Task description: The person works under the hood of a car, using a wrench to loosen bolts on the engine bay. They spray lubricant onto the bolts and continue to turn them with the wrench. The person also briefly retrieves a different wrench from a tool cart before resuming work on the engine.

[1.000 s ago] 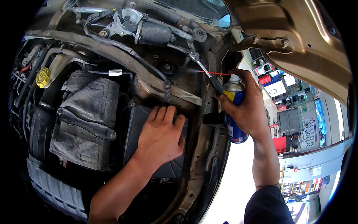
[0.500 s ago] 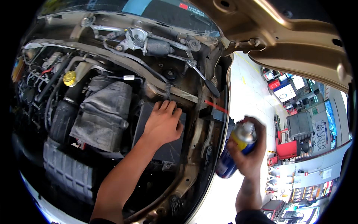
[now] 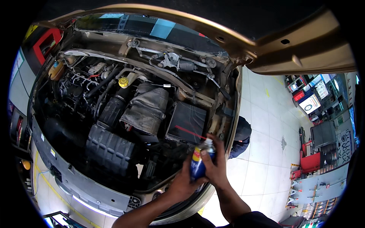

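Note:
Over the front right of a car's engine bay, both my hands are on a blue and yellow spray can (image 3: 198, 164). My right hand (image 3: 217, 164) wraps its right side, with the index finger up by the nozzle. Low on the can's left side, my left hand (image 3: 185, 183) grips it. A thin red straw (image 3: 190, 132) points left from the nozzle, across the flat black battery cover (image 3: 185, 121). Behind that, a ratchet wrench (image 3: 219, 87) with a dark handle lies beside the wiper motor (image 3: 186, 65).
The raised bonnet (image 3: 300, 49) overhangs the far right. A yellow cap (image 3: 123, 82) and a black air duct (image 3: 146, 108) are left of the battery cover. Beside the right wing is a person in a dark cap (image 3: 242, 129). A red tool cart (image 3: 310, 161) stands farther right.
My left hand has left the battery cover and come onto the can. My right hand has brought the can left, over the engine bay. The view has shifted and takes in more of the car.

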The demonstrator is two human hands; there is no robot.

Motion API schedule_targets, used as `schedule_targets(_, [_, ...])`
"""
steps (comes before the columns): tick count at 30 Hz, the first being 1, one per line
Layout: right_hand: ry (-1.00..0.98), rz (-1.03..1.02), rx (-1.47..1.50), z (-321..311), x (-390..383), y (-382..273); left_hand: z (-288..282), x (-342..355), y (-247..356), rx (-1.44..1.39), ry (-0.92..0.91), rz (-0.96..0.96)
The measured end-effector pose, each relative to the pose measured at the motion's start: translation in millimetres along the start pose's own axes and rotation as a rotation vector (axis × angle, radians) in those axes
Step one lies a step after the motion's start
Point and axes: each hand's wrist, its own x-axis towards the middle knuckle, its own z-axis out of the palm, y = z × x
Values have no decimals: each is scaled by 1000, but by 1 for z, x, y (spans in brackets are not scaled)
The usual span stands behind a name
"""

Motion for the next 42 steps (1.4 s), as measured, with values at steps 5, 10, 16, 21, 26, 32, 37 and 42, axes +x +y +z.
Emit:
schedule_targets(5, [-248,-71,-197,-1,53,0,-45,-31,-5,-192,111,-63])
schedule_targets(10, [249,-164,-599,-34,205,53,-97,-25,-22,-387,114,-34])
schedule_targets(16, [207,-256,-929,-51,319,129,-101,0,-60,-553,167,-74])
schedule_targets(21, [26,72,-950,-56,385,146,-90,-6,-81,-536,84,-116])
schedule_targets(26, [-147,210,-480,-76,395,159,-119,-12,-39,-319,148,-118])
schedule_targets(32, [-73,23,-579,-81,386,173,-156,-5,17,-233,160,-414])
schedule_targets(37, [-41,107,-531,-77,389,167,-162,2,30,-181,115,-651])
schedule_targets(42, [-34,173,-477,-74,387,164,-166,-4,30,-141,148,-656])
